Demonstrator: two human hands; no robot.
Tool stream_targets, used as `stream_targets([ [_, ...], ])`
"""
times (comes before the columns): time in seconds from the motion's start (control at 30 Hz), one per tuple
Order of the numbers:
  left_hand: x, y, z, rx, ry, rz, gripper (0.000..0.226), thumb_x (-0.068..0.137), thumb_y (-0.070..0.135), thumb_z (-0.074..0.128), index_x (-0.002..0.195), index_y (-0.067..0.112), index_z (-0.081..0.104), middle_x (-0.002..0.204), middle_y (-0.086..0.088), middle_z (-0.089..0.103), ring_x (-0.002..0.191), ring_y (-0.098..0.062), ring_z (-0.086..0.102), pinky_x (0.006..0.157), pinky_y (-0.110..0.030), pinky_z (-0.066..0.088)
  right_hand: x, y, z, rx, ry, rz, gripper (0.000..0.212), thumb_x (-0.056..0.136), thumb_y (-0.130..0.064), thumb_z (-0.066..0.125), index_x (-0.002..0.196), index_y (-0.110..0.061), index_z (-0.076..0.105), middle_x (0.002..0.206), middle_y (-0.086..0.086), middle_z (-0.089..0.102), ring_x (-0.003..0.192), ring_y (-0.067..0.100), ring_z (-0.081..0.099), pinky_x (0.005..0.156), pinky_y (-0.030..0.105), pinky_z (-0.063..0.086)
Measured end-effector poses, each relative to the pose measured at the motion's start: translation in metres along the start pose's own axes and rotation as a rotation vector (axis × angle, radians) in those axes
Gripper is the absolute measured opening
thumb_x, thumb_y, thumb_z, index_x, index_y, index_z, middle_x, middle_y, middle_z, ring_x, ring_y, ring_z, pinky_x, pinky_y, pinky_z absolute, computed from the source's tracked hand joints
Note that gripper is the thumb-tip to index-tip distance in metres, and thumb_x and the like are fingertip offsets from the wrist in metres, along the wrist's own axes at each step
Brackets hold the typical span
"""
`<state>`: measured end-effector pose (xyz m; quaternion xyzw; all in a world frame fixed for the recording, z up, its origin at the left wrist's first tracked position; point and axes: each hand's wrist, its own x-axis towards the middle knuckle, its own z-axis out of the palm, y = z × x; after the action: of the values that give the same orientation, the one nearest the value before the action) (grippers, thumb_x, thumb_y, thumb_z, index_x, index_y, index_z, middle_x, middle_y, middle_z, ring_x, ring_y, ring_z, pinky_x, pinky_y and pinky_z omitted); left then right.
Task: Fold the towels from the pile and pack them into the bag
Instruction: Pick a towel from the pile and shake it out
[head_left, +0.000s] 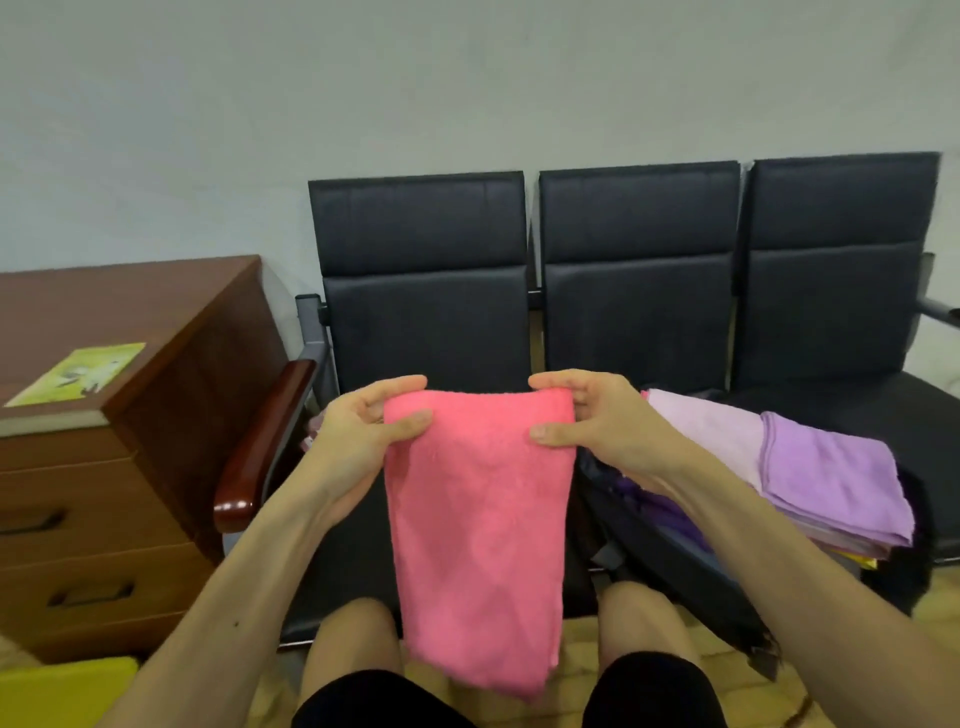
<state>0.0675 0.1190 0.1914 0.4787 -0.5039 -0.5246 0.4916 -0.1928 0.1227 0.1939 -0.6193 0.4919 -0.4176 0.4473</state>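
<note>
A pink towel (478, 525) hangs folded lengthwise in front of me, its lower end between my knees. My left hand (363, 431) pinches its top left corner and my right hand (592, 415) pinches its top right corner, thumbs on the near side. To the right, on the bench seat, lies a pile of towels (831, 478), pale pink and purple on top. A dark bag (670, 561) lies open below my right forearm, with purple cloth inside; my arm hides part of it.
A row of black padded chairs (639, 291) stands against the wall. A brown wooden drawer cabinet (130, 467) with a green booklet (78, 374) on top is at the left. A yellow object (62, 691) shows at the bottom left corner.
</note>
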Motion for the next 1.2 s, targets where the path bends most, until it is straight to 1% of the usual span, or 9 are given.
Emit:
stream_targets([
  [0.13,0.008,0.03,-0.001,0.097,-0.036,0.088,0.049,0.076,-0.002,0.077,0.118,0.022,0.068,0.106,0.002,0.074,0.095,-0.012,0.073,0.074,-0.025,0.06,0.015,-0.025,-0.013,-0.251,0.02,-0.095,0.06,0.072,-0.004,0.085,0.127,-0.013,0.063,0.112,-0.002,0.07,0.094,0.004,0.07,0.087,0.025,0.057],
  [0.27,0.021,0.065,-0.005,0.243,-0.042,0.218,0.049,0.073,0.001,0.081,0.114,0.026,0.07,0.113,0.004,0.072,0.102,-0.014,0.071,0.086,-0.031,0.059,0.024,-0.064,-0.028,-0.509,0.089,-0.215,0.055,0.076,-0.017,0.085,0.126,-0.023,0.064,0.117,-0.007,0.067,0.099,0.012,0.068,0.088,0.03,0.057],
  [0.37,0.03,0.083,-0.006,0.371,-0.037,0.321,0.043,0.075,0.003,0.082,0.106,0.03,0.071,0.109,0.006,0.072,0.098,-0.012,0.072,0.081,-0.025,0.059,0.028,-0.087,-0.035,-0.65,0.138,-0.277,0.053,0.077,-0.026,0.083,0.125,-0.032,0.062,0.108,-0.005,0.064,0.089,0.016,0.064,0.081,0.023,0.053],
  [0.53,0.049,0.105,-0.007,0.664,-0.055,0.414,0.03,0.077,0.015,0.084,0.102,0.029,0.076,0.101,0.01,0.075,0.094,-0.009,0.07,0.088,-0.031,0.058,0.036,-0.111,-0.045,-0.85,0.14,-0.307,0.039,0.085,-0.029,0.076,0.122,-0.028,0.064,0.101,-0.008,0.06,0.079,0.003,0.055,0.071,0.019,0.04],
  [0.7,0.061,0.129,-0.005,0.883,-0.02,0.495,0.011,0.083,0.025,0.08,0.091,0.031,0.078,0.084,0.017,0.073,0.08,-0.001,0.066,0.077,-0.024,0.052,0.047,-0.134,-0.051,-1.068,0.164,-0.327,0.028,0.094,-0.03,0.064,0.12,-0.018,0.066,0.118,0.006,0.067,0.105,0.025,0.061,0.088,0.033,0.047],
  [0.93,0.063,0.17,0.001,0.957,0.053,0.61,0.007,0.089,0.031,0.073,0.082,0.029,0.071,0.071,0.014,0.066,0.067,-0.001,0.06,0.065,-0.022,0.044,0.047,-0.17,-0.066,-1.087,0.27,-0.406,0.026,0.101,-0.032,0.051,0.108,-0.013,0.067,0.106,0.004,0.06,0.099,0.023,0.058,0.083,0.032,0.043],
  [1.07,0.061,0.186,0.003,0.947,0.08,0.704,0.014,0.092,0.033,0.069,0.084,0.022,0.073,0.081,0.003,0.067,0.076,-0.01,0.062,0.066,-0.022,0.043,0.047,-0.181,-0.075,-1.037,0.305,-0.467,0.024,0.099,-0.032,0.055,0.098,-0.012,0.067,0.098,0.002,0.053,0.09,0.018,0.055,0.077,0.029,0.039],
  [1.13,0.058,0.187,0.005,0.873,0.066,0.727,0.016,0.093,0.033,0.066,0.084,0.021,0.072,0.087,0.0,0.067,0.081,-0.012,0.063,0.072,-0.026,0.045,0.044,-0.186,-0.08,-0.952,0.317,-0.478,0.022,0.098,-0.033,0.056,0.094,-0.014,0.067,0.096,0.001,0.055,0.088,0.017,0.056,0.076,0.027,0.039],
  [1.2,0.05,0.187,0.012,0.618,0.022,0.7,0.019,0.097,0.033,0.062,0.087,0.019,0.07,0.092,-0.001,0.069,0.082,-0.013,0.064,0.075,-0.03,0.05,0.032,-0.189,-0.08,-0.633,0.356,-0.505,0.019,0.097,-0.033,0.06,0.094,-0.015,0.065,0.095,-0.001,0.065,0.088,0.016,0.062,0.075,0.027,0.045],
])
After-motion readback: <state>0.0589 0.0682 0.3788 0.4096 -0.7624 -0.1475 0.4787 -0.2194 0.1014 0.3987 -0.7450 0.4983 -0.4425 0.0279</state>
